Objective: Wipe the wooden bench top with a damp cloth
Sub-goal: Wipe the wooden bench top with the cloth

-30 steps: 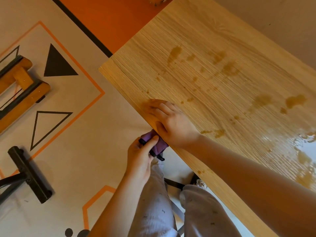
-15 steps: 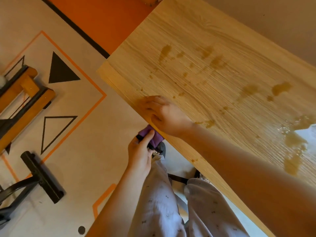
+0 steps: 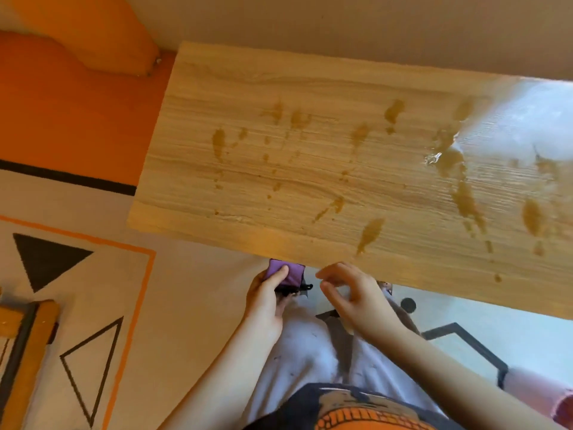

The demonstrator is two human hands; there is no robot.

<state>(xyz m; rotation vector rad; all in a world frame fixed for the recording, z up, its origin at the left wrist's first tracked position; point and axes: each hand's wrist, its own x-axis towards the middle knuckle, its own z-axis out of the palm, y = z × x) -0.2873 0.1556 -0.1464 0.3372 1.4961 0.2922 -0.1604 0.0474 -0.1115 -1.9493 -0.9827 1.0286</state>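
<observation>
The wooden bench top (image 3: 310, 187) fills the middle of the head view, marked with several brown wet stains (image 3: 370, 232) and a shiny wet patch (image 3: 440, 156) to the right. Just below its near edge, my left hand (image 3: 266, 302) grips a folded purple cloth (image 3: 291, 273), thumb pressed on top. My right hand (image 3: 353, 293) hovers beside it to the right, fingers spread and curled, holding nothing, its fingertips just off the bench's near edge.
A beige floor mat with orange lines and black triangles (image 3: 46, 259) lies to the left. Part of another wooden bench (image 3: 31, 336) shows at the lower left. A wall (image 3: 341, 26) runs behind the bench. My legs (image 3: 310, 361) stand below the hands.
My right hand has lifted off the bench top and come down beside the cloth. The view has swung so the bench now lies level across the frame.
</observation>
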